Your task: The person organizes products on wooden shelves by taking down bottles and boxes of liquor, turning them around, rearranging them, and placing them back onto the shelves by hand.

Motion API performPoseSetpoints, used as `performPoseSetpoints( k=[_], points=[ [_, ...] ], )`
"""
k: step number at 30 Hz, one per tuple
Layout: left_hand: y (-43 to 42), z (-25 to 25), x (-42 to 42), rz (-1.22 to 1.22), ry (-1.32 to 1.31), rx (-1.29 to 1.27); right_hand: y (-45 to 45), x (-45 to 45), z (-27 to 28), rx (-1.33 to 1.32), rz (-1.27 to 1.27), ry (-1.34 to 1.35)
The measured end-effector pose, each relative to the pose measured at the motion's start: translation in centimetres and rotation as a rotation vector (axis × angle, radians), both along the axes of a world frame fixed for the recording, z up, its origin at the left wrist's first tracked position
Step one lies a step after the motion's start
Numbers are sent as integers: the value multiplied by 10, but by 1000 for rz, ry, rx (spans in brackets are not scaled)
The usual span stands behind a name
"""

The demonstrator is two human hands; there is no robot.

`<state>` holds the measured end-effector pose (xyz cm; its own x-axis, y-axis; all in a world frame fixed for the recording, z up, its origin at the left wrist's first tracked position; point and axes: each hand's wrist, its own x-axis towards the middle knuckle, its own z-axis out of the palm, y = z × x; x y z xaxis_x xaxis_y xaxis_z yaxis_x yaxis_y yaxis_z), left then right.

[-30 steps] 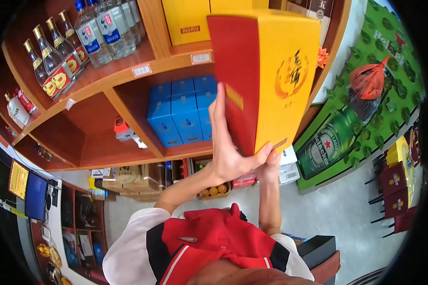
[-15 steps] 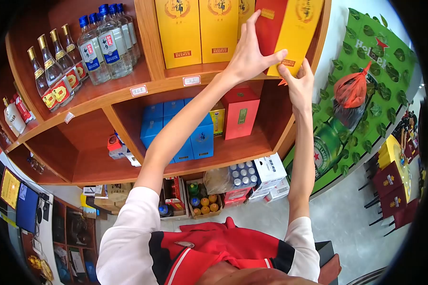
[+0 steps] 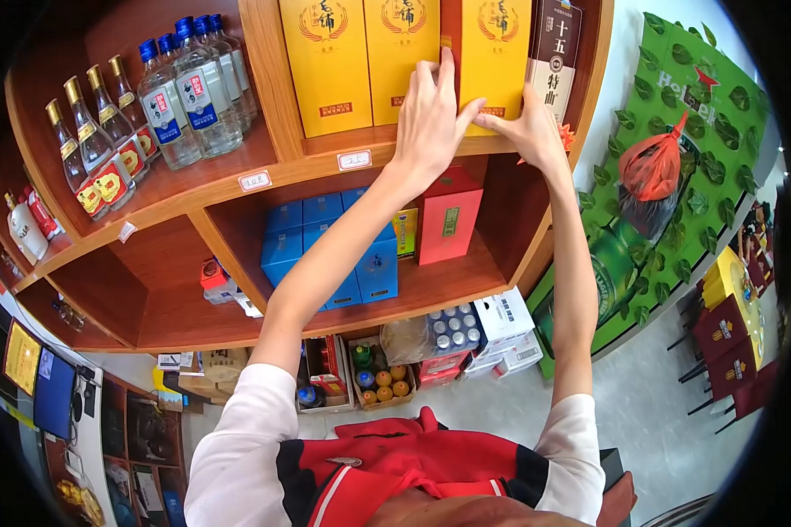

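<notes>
A tall yellow gift box [image 3: 496,57] with a red side stands upright on the upper shelf, with both of my hands at its lower part. My left hand [image 3: 431,119] has its fingers along the red left side and its thumb at the lower front edge. My right hand [image 3: 533,132] presses its thumb on the lower front, fingers around the right side. Left of it stand matching yellow boxes, one at the far left [image 3: 327,70] and one in the middle [image 3: 400,61]. A dark brown and white box [image 3: 555,57] is directly to the right.
Clear bottles with blue caps [image 3: 193,97] and gold-capped bottles [image 3: 97,140] share the shelf further left. Below are blue boxes [image 3: 334,246] and a red-pink box [image 3: 449,220]. Cartons [image 3: 505,329] sit on the floor. A green leafy panel [image 3: 659,193] with a hanging red bag [image 3: 653,167] borders the right.
The held yellow box has gone from tilted and further right to upright beside the other yellow boxes. The dark brown box now shows at its right. Both hands have moved left with it.
</notes>
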<state>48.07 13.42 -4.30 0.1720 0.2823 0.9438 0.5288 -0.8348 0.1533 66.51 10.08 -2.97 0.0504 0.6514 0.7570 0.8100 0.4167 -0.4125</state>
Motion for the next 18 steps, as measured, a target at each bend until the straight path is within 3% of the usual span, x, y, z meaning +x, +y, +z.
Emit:
performPoseSetpoints(
  k=[4,8,14,17,18],
  points=[
    [2,-6,-8,39,25,58,22,2,10,121,39,-105],
    [3,-8,-19,31,82,50,45,-1,24,-87,-18,-121],
    [3,-11,-22,70,186,-54,54,-9,19,-153,-76,-136],
    [6,-12,-21,109,212,-48,45,-3,-13,434,-177,-98],
    [7,-13,-21,133,216,-37,25,-2,-20,545,-131,54]
  ],
)
